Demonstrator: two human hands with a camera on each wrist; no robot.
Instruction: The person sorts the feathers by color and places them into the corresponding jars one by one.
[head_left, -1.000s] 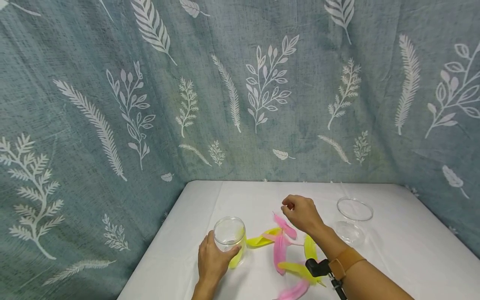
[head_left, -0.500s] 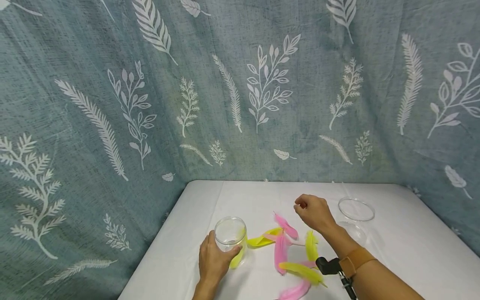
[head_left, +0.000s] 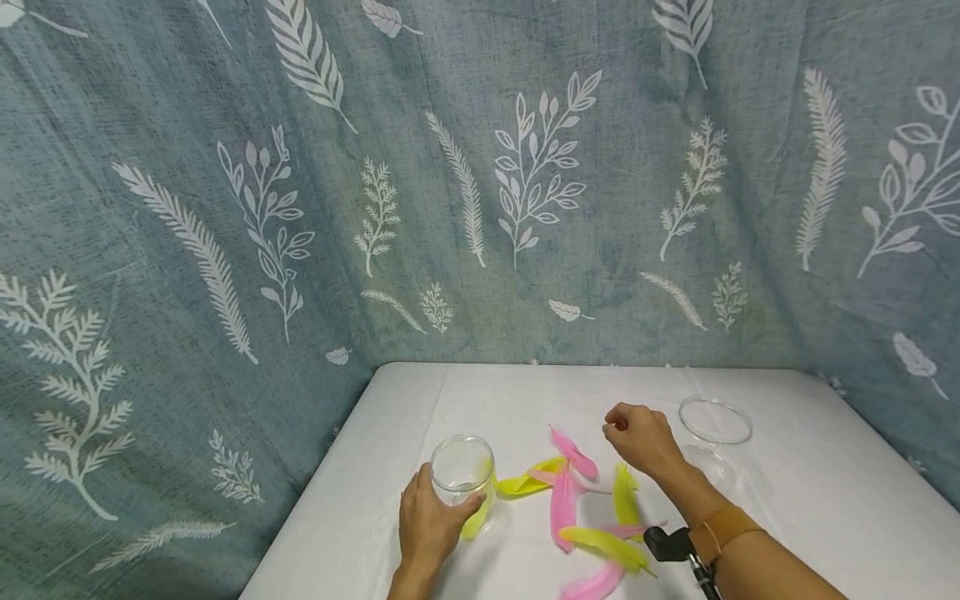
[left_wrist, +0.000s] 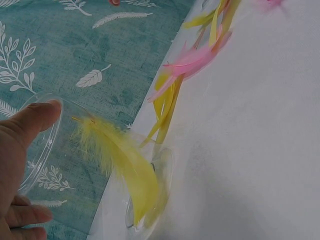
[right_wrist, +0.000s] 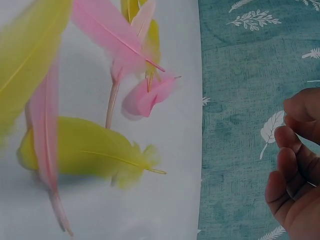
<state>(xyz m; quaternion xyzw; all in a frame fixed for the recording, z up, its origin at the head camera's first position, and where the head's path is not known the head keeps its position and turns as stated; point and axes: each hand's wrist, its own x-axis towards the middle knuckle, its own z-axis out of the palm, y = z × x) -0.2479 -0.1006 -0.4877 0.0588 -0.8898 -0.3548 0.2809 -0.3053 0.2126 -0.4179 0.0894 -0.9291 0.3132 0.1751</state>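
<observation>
My left hand (head_left: 431,521) grips a clear jar (head_left: 463,473) from its near left side, with the thumb near the rim. One yellow feather (left_wrist: 137,180) stands inside it, as the left wrist view shows. Over the table, right of the loose feathers, hovers my right hand (head_left: 647,440), its fingers loosely curled with nothing visible in them. Beneath and left of that hand lie a pink feather (head_left: 564,508), a yellow feather (head_left: 607,546) and several more of both colours. In the right wrist view, the fingers (right_wrist: 287,165) are apart from all feathers.
A clear ring (head_left: 716,419) lies at the back right of the white table (head_left: 487,396). Close by is a clear round lid-like piece (head_left: 712,468), partly hidden by my right forearm. Patterned green-blue cloth (head_left: 465,317) hangs behind and at the left.
My right hand has shifted to the right, away from the middle feathers, and slightly nearer in the last half second. The left hand and the jar stay in place.
</observation>
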